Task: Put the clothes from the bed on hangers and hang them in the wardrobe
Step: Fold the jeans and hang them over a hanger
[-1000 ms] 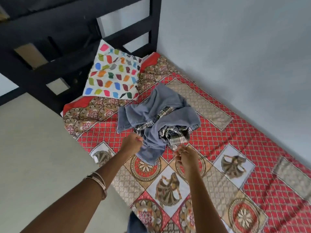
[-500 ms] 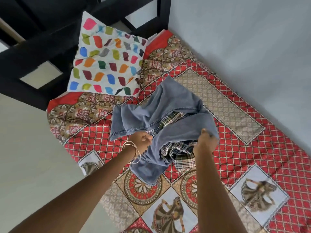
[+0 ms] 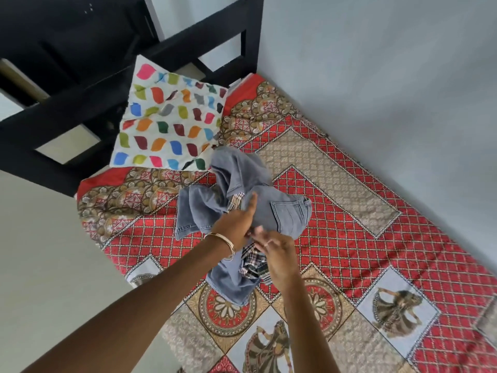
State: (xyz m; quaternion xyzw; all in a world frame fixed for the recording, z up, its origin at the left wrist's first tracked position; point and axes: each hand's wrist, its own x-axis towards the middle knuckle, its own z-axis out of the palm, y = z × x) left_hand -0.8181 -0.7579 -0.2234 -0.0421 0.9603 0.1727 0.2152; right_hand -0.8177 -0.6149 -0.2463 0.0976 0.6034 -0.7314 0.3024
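Observation:
Grey jeans (image 3: 287, 214) are bunched up and lifted off the middle of the bed (image 3: 349, 238), back pocket facing me. A plaid shirt (image 3: 252, 267) is tangled under them, mostly hidden. My left hand (image 3: 236, 222), bangles on the wrist, grips the jeans from below with the thumb laid straight along the denim. My right hand (image 3: 277, 251) is just beside it, its fingers spread and touching the cloth at the lower edge of the bunch. No hanger or wardrobe is in view.
A white pillow with coloured shapes (image 3: 169, 125) lies at the head of the bed against a black frame (image 3: 67, 109). A grey wall (image 3: 390, 90) runs along the bed's far side. Pale floor (image 3: 53, 265) lies to the left.
The jeans were gathered and lifted into a tighter bunch. My right hand let go of the waistband and came down next to my left hand, which moved up under the denim.

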